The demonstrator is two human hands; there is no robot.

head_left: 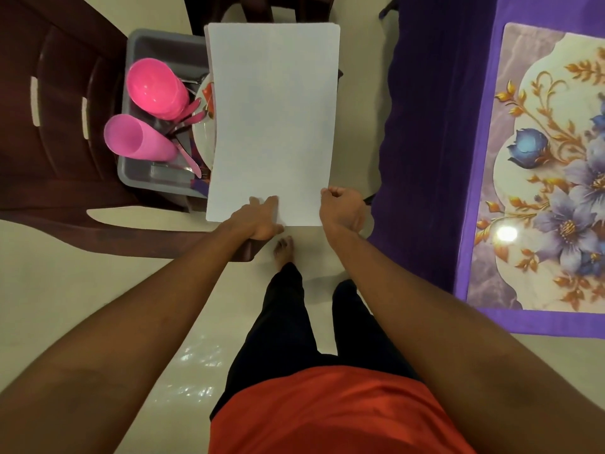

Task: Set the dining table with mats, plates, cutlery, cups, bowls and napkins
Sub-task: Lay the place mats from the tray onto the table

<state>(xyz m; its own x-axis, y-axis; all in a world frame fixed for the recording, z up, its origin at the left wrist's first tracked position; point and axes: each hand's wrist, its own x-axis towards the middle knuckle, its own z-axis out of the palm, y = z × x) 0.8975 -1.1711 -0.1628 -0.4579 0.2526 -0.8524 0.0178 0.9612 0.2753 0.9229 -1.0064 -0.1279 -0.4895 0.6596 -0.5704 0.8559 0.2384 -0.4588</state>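
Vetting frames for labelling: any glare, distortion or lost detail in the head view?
Head view: a bright glare spot on the floral table cover; faint reflections on the glossy floor; wide-angle stretch swells both forearms toward the lower corners; the white mats read flat, no texture; the dark chair loses detail in shadow.

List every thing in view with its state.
White rectangular mats: lifted, held at near edge.
Left hand: pinches their near edge.
Right hand: grips mats' near right corner.
Pink plastic cup: on its side in grey plastic tub.
Pink plastic bowls: nested, tilted.
Floral place mat: flat on purple-clothed table.
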